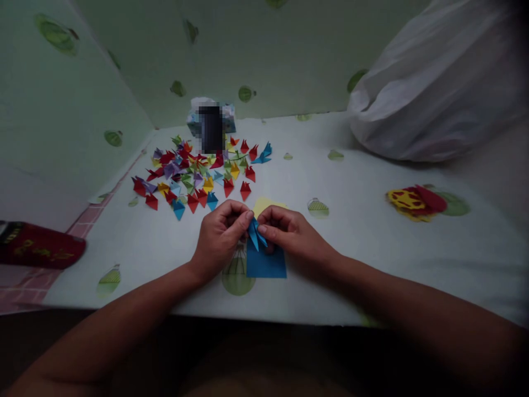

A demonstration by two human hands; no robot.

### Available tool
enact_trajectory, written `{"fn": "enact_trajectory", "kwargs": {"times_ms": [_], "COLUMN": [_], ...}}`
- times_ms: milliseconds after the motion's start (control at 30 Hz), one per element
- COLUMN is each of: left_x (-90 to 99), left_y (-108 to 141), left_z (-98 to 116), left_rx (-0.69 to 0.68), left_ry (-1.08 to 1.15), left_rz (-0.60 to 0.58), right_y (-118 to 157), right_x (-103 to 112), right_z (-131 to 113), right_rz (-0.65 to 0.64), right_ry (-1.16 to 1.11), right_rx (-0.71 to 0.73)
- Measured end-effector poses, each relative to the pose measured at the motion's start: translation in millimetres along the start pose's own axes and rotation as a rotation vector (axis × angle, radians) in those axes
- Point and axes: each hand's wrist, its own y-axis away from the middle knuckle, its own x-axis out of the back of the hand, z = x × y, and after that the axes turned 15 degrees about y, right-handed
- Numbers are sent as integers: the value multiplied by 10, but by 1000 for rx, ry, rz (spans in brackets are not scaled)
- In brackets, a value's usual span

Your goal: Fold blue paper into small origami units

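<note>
Delicately, my left hand (225, 227) and right hand (291, 227) pinch a folded blue paper (254, 235) between them; an uneven tug could tear its narrow points. Beneath my hands lies a blue sheet (266, 266); beyond my left hand, colourful folded papers (198, 180) spread.

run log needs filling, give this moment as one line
left hand: pinching blue folded paper; right hand: pinching it too; beneath: blue sheet; beyond: folded pieces

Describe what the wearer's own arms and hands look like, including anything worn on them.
The left hand and right hand wear no gloves. The left forearm and right forearm are bare, with no sleeve, watch or bracelet in view. Rings can't be ruled out, since some fingers are hidden.
</note>
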Motion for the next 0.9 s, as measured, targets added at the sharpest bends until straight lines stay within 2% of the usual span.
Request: {"fn": "enact_trajectory", "kwargs": {"times_ms": [133, 267, 467, 667, 800, 900], "left_x": [-4, 2, 34, 30, 11, -3], "left_y": [15, 27, -13, -15, 5, 4], "left_z": [-6, -26, -62, -88, -81, -55], "left_rx": [-43, -86, -175, -235, -198, -155], "left_ry": [-26, -93, -175, -155, -97, -39], "left_rz": [0, -13, 56, 45, 62, 88], "right_y": [-20, -18, 11, 28, 11, -7], "right_x": [-5, -19, -30, -53, -37, -23], "right_z": [19, 12, -20, -3, 19, 25], "right_rz": [-34, -13, 37, 69, 153, 158], "right_ry": [-52, -57, 19, 86, 128, 106], "right_rx": [-29, -30, 8, 46, 72, 76]}}
